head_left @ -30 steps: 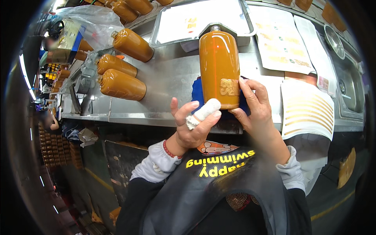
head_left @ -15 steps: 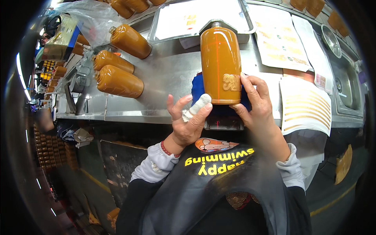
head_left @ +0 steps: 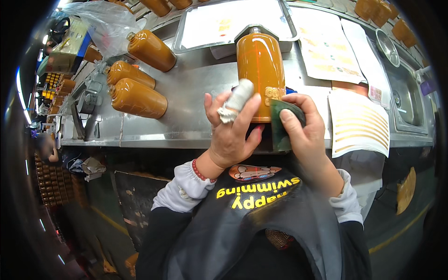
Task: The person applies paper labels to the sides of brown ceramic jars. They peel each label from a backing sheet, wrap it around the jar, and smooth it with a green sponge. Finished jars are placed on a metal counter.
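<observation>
A glossy brown bottle (head_left: 259, 63) lies on its back in a holder, neck pointing away from me, with a thin red light line along it and a raised emblem near its base. My right hand (head_left: 308, 123) pinches a dark green flat piece (head_left: 278, 133) between thumb and fingers, its edge by the emblem. My left hand (head_left: 231, 135) is at the bottle's lower left corner, fingers bent and apart, the fingertips at the bottle's edge. One of its fingers wears a white cloth finger cover (head_left: 239, 97). Whether the left thumb presses the base, I cannot tell.
Three brown bottles (head_left: 138, 99) lie on the metal bench (head_left: 196, 84) to the left. Behind is a metal tray (head_left: 179, 39) with a printed sheet. Sheets with gold curved strips (head_left: 359, 126) hang over the bench's front edge at right, near a sink (head_left: 410, 100).
My right hand has let go of the bottle's right side and now holds the green piece by the emblem. My left hand has moved up and right, against the bottle's lower corner.
</observation>
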{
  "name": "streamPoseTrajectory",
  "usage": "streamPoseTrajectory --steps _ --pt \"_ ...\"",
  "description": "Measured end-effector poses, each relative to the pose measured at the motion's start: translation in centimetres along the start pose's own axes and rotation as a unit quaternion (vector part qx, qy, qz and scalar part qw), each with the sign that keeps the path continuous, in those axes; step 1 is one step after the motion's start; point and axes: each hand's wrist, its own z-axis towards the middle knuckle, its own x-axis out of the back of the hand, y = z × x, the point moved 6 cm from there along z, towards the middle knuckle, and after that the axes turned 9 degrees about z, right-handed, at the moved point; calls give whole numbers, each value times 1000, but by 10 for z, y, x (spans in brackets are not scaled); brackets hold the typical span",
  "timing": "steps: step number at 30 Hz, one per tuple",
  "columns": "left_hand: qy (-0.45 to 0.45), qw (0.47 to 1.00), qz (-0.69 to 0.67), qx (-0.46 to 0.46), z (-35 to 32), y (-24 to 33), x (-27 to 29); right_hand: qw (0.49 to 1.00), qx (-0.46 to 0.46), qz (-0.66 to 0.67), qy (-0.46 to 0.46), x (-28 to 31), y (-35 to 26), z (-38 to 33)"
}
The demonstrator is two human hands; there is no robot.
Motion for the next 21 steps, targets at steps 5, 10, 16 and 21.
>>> streamPoseTrajectory --steps 5,10,16,21 --pt "-46 998 -36 1 13 -3 -12 998 -40 41 31 9 10 -3" --pt "-45 982 -176 59 14 -7 -14 993 -72 83 51 17 16 -7" --pt "-24 980 -186 72 22 0 -18 992 -77 90 49 19 19 -7" --pt "-36 981 -175 79 25 5 -17 993 -77 82 47 18 20 -7"
